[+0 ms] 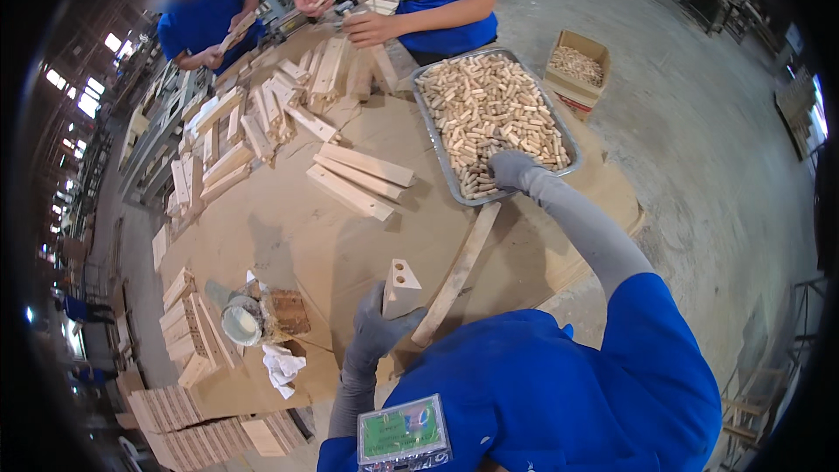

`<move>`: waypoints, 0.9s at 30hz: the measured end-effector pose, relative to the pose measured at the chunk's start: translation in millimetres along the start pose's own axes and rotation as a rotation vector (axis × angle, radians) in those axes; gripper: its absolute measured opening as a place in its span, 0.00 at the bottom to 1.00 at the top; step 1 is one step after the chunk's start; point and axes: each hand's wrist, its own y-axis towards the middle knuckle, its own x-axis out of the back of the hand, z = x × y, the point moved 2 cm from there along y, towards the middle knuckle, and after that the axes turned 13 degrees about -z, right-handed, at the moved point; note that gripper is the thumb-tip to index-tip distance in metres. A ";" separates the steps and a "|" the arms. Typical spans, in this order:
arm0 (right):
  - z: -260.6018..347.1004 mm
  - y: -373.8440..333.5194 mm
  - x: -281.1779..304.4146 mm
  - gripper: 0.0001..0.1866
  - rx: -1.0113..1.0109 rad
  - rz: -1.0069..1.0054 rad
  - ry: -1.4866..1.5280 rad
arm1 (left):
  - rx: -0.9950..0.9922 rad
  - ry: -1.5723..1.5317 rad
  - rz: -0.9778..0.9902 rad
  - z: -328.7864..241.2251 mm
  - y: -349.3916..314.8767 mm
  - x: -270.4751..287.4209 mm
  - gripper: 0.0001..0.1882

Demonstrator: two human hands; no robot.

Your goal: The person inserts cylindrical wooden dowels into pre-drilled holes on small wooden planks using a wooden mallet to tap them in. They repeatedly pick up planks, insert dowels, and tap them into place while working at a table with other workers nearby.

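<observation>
My left hand [383, 325], in a grey glove, is closed around a wooden block [401, 287]. The block stands tilted up, with two round holes in its end face. My right hand [511, 170], gloved and sleeved in grey, reaches into the near edge of a metal tray [572, 145] heaped with short wooden dowels [494, 109]. Its fingertips are down among the dowels and hidden. A long wooden strip [459, 273] lies between my hands, running from beneath the tray toward my body.
Three wooden pieces [360, 177] lie mid-table, with more stacked beyond. A glue pot [241, 322] and crumpled white paper [282, 369] are at the left, beside stacked blocks [188, 332]. A cardboard box [577, 70] of dowels stands beyond the tray. Two co-workers [450, 0] in blue stand across the table.
</observation>
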 end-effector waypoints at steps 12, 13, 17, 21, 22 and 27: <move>109.7 -124.0 126.8 0.14 0.121 0.169 1.247 | -0.322 0.054 -0.095 -0.8 -8.5 11.9 0.30; 122.8 -137.3 135.1 0.14 0.190 0.139 1.198 | -0.339 0.031 -0.083 -4.9 -8.4 11.9 0.30; 148.6 -159.1 136.0 0.12 0.425 0.036 1.154 | -0.318 -0.014 0.042 -14.4 -6.5 13.6 0.31; 153.5 -159.4 131.1 0.09 0.674 -0.199 0.966 | -0.276 -0.011 0.137 -16.4 -6.1 15.6 0.32; 153.5 -160.4 131.7 0.09 0.733 -0.282 0.881 | -0.333 0.021 0.094 -17.0 -7.7 16.4 0.32; 153.9 -174.1 122.4 0.11 0.625 -0.329 0.706 | -0.519 0.297 -0.085 -23.0 -14.6 15.1 0.29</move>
